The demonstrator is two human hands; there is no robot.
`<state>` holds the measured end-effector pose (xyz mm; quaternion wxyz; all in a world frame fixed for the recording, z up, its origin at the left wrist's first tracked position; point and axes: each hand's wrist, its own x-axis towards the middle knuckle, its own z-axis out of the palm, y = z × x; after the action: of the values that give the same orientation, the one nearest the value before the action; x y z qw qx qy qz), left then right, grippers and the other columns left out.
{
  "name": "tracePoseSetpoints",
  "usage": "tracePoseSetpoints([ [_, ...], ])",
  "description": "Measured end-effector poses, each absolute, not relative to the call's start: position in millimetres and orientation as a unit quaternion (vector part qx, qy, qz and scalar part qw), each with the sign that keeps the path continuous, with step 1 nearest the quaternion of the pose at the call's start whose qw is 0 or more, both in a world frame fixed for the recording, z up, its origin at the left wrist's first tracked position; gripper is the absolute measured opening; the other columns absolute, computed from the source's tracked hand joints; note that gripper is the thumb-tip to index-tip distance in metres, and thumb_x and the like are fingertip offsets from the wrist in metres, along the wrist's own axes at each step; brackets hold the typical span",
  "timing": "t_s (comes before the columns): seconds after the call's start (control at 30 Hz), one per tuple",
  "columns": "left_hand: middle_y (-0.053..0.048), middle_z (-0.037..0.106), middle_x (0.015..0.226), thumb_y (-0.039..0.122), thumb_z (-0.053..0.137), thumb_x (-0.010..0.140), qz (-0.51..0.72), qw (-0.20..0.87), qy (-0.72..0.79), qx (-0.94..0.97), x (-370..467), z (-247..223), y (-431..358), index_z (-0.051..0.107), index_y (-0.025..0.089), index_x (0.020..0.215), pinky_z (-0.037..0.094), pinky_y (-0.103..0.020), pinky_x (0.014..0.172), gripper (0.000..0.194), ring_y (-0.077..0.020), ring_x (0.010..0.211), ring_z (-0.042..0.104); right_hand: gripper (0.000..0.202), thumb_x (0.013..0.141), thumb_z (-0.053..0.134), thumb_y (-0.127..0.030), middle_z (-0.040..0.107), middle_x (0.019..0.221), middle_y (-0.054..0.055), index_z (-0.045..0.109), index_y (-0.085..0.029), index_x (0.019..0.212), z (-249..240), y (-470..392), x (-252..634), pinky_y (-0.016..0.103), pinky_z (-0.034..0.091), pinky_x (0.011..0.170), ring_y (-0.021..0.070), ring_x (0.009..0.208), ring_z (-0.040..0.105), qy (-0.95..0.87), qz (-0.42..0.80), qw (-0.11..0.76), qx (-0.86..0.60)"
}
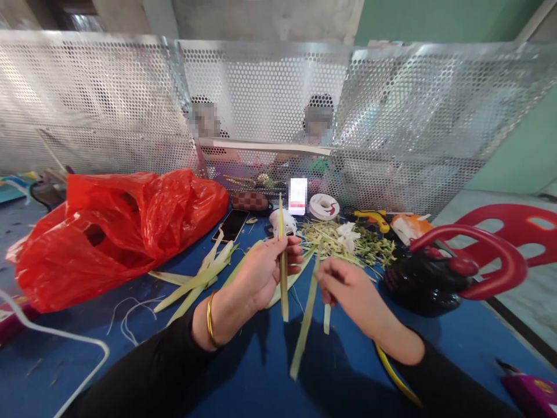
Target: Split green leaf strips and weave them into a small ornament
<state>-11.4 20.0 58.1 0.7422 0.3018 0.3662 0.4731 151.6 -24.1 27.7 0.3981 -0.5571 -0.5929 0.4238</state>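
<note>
1. Spreading beneath everything, my blue counter [256, 386] carries pale leaves [195, 281], seemingly unsplit
2. A heap of shreds [328, 238], apparently already stripped, lies further off
3. My right hand [348, 290] pinches a slanting strip [307, 328]
4. My left hand [259, 270] grips an upright strip [284, 290], apart from the other

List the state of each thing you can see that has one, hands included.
Left hand: closed on an upright strip.
Right hand: pinched on a slanting strip.
Long leaves: loose, overlapping.
Green trimmings: heaped.
Phone: flat, screen dark.
Red bag: crumpled.
Black pot: red handle up.
</note>
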Motion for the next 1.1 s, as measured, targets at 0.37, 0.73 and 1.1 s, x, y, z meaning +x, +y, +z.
tracePoseSetpoints([
  [0.37, -0.015, 0.072, 0.091, 0.019, 0.048, 0.090, 0.268, 0.826, 0.356, 0.346, 5.3, 38.9, 1.2, 0.069, 0.009, 0.084, 0.055, -0.028, 0.068, 0.025, -0.0189, 0.071, 0.070, 0.021, 0.083, 0.061, -0.033, 0.048, 0.054, -0.005, 0.054, -0.020, 0.069, 35.4, -20.8, 161.1, 0.024, 0.038, 0.051, 0.0109, 0.050, 0.046, -0.541, 0.374, 0.549, -0.516],
  [0.73, 0.001, 0.049, 0.060, 0.015, 0.045, 0.090, 0.305, 0.826, 0.356, 0.314, 4.7, 42.1, -0.8, 0.066, 0.009, 0.077, 0.042, -0.019, 0.049, 0.025, -0.0071, 0.048, 0.048, 0.024, 0.083, 0.060, -0.043, 0.054, 0.064, -0.002, 0.059, -0.019, 0.082, 24.6, -13.8, 160.1, 0.025, 0.043, 0.055, 0.0135, 0.058, 0.053, -0.524, 0.344, 0.557, -0.545],
  [1.1, 0.003, 0.045, 0.064, 0.014, 0.046, 0.090, 0.456, 0.796, 0.306, 0.255, -9.4, 58.1, 19.1, 0.060, 0.012, 0.083, 0.042, -0.019, 0.052, 0.015, -0.0068, 0.052, 0.046, 0.025, 0.079, 0.064, -0.040, 0.057, 0.060, -0.003, 0.060, -0.017, 0.071, 21.1, -40.0, 132.5, 0.019, 0.044, 0.050, 0.0084, 0.051, 0.055, -0.545, 0.617, 0.314, -0.473],
])
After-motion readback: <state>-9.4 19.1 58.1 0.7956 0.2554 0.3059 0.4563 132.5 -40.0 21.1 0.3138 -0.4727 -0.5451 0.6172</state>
